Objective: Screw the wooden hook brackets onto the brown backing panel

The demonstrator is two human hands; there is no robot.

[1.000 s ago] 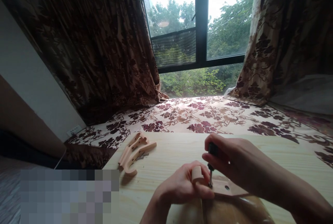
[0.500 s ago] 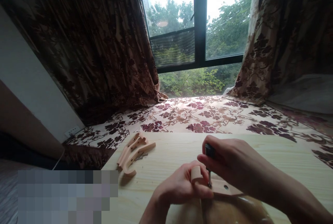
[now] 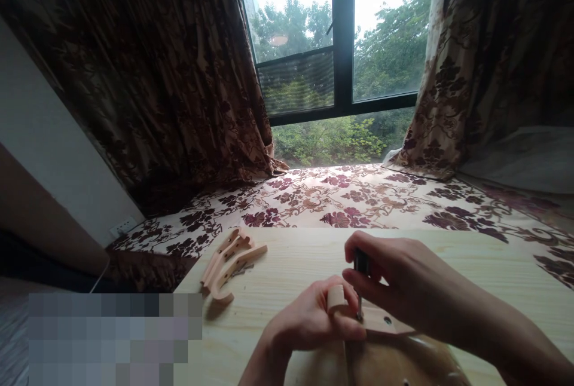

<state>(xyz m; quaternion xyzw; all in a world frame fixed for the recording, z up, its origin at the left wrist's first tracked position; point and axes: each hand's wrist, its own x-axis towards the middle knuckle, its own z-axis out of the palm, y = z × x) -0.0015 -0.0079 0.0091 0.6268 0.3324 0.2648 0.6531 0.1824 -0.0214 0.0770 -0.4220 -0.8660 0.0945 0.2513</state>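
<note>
My right hand [image 3: 388,266] is closed around the dark handle of a screwdriver [image 3: 361,262]. The shaft points down, its tip at one end of a pale wooden hook [image 3: 376,319]. A second hole shows farther right along the hook's flat part. My left hand [image 3: 314,314] grips the hook near its curved end, which sticks up between thumb and fingers. Under the hook lies a brown, glossy wooden board [image 3: 403,359]. Whether a screw sits under the screwdriver tip is too small to tell.
Several more wooden hooks [image 3: 231,260] lie at the left of the light wooden table [image 3: 287,254], with small screws [image 3: 244,269] beside them. Behind the table is a ledge with flowered cloth [image 3: 314,201], below a window flanked by curtains [image 3: 179,75].
The fingers of my right hand have shifted slightly on the screwdriver handle, the forefinger and thumb a little farther left. My left hand and the hook hold nearly the same place.
</note>
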